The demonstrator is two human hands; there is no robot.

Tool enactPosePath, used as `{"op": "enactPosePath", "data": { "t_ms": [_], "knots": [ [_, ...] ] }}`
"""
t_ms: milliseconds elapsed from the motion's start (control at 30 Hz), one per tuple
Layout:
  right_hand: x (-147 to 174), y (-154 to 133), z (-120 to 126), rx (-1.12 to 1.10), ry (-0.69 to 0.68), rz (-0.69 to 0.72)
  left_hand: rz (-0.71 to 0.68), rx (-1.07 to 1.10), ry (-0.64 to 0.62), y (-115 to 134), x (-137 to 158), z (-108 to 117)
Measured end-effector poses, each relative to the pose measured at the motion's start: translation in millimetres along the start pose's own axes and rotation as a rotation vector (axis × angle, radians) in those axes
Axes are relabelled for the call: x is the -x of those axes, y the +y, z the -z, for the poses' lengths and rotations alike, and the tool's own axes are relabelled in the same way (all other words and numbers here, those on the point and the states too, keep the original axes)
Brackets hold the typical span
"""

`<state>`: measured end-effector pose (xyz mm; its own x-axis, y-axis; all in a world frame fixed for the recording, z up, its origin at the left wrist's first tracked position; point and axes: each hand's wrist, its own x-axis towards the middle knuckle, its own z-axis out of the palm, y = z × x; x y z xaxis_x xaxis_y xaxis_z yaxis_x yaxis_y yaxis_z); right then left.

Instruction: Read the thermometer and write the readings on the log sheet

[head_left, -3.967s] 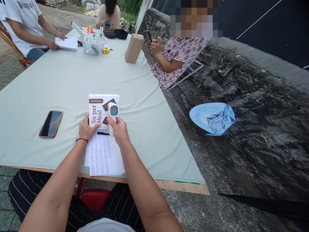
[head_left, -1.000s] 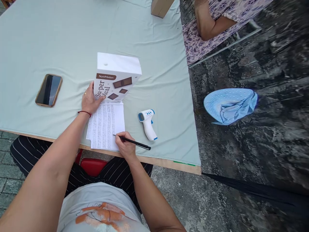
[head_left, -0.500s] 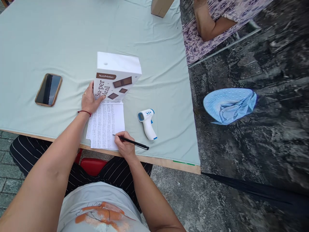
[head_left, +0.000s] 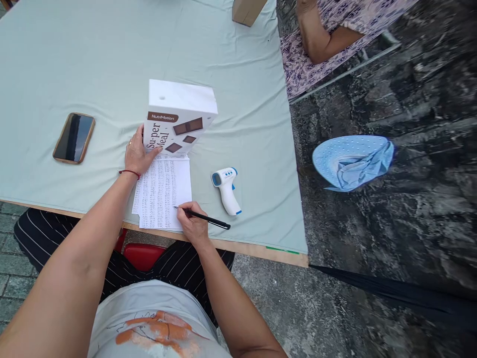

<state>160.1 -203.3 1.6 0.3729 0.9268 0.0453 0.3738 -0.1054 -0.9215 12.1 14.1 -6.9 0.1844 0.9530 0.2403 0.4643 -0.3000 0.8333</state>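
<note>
One pale-clothed table (head_left: 253, 119) above rough ground (head_left: 272, 298), white box (head_left: 182, 107) in clasp of left hand (head_left: 137, 155), black pen (head_left: 215, 221) in right hand (head_left: 194, 224).

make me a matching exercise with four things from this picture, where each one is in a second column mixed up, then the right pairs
Things
1. white box
2. black pen
3. thermometer
4. phone

Places
A. lying on the tablecloth, to the right of the written paper
B. gripped at its lower left by the left hand
C. lying on the tablecloth, to the left of the left hand
D. held in the right hand, over the paper's edge

Pairs: 1-B, 2-D, 3-A, 4-C
</note>
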Motion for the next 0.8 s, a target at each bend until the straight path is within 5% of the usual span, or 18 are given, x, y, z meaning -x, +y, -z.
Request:
{"op": "enactPosePath", "data": {
  "t_ms": [800],
  "knots": [
    [-0.4,3.2,0.1,0.0,0.031,0.064,-0.036,-0.031,-0.012,4.8,2.9,4.0]
  ]
}}
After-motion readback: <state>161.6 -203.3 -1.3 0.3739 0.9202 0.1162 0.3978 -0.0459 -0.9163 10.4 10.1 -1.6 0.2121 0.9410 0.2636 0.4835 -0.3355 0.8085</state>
